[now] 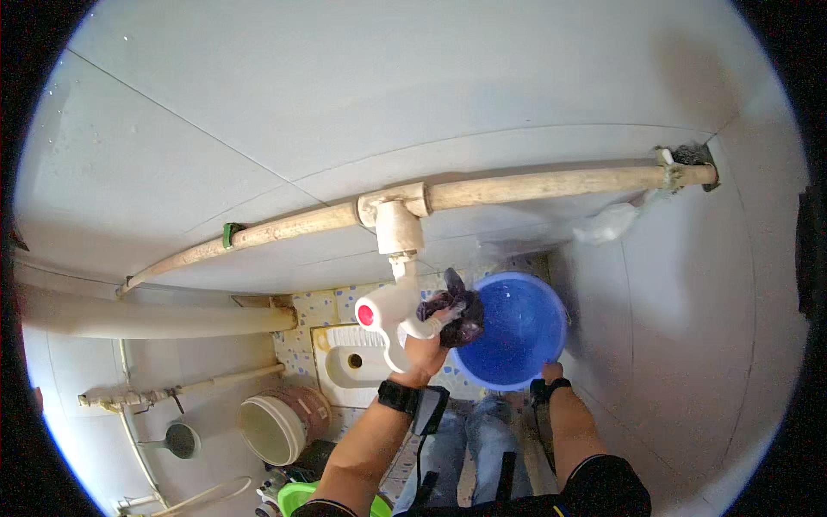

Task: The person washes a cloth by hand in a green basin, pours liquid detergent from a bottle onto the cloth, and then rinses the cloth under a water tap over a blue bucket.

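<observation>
My left hand (422, 355) is closed on a bunched dark purple cloth (465, 326), which looks wet. It is right under the spout of a white plastic tap (392, 314) with a red dot on its end, and water seems to run over the cloth. Just right of the cloth stands a round blue bucket (508, 332) on the floor; what lies inside it is hard to make out. At the bucket's near right rim is my right hand (551, 371), its fingers closed on the edge. Both wrists wear black straps.
A pale pipe (534, 185) crosses the wall and feeds the tap. Left of the tap is a white squat toilet (349, 362). An off-white pail (274, 428) and a bright green basin (297, 498) stand nearer me on the left. A thick pipe (155, 314) runs along the left wall.
</observation>
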`<move>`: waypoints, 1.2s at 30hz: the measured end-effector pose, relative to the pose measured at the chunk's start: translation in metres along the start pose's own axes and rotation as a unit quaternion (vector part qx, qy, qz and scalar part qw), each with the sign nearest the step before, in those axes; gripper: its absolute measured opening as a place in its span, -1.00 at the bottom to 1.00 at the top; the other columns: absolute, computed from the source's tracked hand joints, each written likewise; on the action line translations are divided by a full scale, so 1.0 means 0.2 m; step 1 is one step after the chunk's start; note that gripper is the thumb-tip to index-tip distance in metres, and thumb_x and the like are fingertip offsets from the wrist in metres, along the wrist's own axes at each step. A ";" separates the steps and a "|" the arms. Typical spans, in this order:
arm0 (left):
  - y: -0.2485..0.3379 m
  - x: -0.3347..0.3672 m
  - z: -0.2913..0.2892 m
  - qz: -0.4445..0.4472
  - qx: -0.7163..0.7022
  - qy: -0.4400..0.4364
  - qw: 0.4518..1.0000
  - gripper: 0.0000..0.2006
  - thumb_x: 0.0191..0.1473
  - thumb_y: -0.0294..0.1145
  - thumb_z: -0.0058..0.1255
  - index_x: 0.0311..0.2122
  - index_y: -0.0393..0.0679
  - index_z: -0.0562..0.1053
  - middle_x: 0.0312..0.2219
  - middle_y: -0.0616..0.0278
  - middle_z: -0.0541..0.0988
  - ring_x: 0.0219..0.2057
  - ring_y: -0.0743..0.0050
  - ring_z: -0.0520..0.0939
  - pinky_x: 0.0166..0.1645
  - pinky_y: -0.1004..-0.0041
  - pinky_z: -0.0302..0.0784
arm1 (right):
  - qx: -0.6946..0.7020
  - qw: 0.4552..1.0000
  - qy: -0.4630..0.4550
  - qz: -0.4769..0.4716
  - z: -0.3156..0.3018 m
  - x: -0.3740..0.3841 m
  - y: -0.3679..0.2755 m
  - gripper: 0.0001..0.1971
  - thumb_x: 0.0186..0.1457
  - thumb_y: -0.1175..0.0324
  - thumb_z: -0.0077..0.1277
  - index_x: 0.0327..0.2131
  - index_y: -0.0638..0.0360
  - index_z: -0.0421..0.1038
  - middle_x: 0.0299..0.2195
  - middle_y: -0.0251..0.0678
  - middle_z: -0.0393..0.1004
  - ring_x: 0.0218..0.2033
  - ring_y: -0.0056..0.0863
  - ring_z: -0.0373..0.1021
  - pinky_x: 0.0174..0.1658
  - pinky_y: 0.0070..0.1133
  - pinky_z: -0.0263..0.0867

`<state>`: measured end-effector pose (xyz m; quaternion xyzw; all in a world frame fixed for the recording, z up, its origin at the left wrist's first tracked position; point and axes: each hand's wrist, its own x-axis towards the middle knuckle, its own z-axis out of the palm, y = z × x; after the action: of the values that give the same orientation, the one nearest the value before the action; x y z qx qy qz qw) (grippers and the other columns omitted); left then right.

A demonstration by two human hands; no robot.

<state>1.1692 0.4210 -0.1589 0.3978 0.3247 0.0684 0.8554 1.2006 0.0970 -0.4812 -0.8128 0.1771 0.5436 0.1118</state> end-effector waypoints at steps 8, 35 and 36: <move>-0.04 0.04 -0.14 -0.014 -0.075 -0.063 0.995 -0.69 0.05 -0.36 -0.28 -0.06 -0.15 0.20 -0.17 0.18 0.35 -0.16 0.36 0.39 -0.09 0.43 0.33 | -0.039 0.947 -0.167 -0.271 0.54 -0.14 -0.07 -0.70 0.02 0.27 -0.25 -0.20 0.25 0.12 -0.44 -0.23 0.32 -0.44 -0.39 0.22 -0.28 -0.44 0.19; -0.06 0.06 -0.13 0.049 -0.029 0.001 0.998 -0.73 0.00 -0.36 -0.19 -0.16 -0.16 0.26 -0.36 0.30 0.38 -0.35 0.51 0.42 -0.30 0.50 0.36 | 0.172 0.929 -0.280 -0.169 0.23 -0.03 -0.32 -0.53 -0.07 0.02 -0.13 -0.22 0.22 0.20 -0.23 -0.12 0.30 -0.25 -0.24 0.27 -0.19 -0.36 0.19; -0.07 0.08 -0.11 0.023 -0.071 0.013 0.997 -0.74 0.00 -0.36 -0.20 -0.16 -0.16 0.26 -0.37 0.30 0.38 -0.38 0.52 0.42 -0.34 0.51 0.37 | 0.278 0.880 -0.348 -0.165 0.14 -0.16 -0.41 -0.51 -0.09 -0.01 -0.11 -0.23 0.23 0.20 -0.25 -0.11 0.31 -0.26 -0.24 0.28 -0.21 -0.34 0.21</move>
<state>1.1658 0.4322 -0.1878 0.3430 0.3211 0.1165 0.8750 1.1987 0.1874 -0.4635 -0.5244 0.1343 0.6931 0.4759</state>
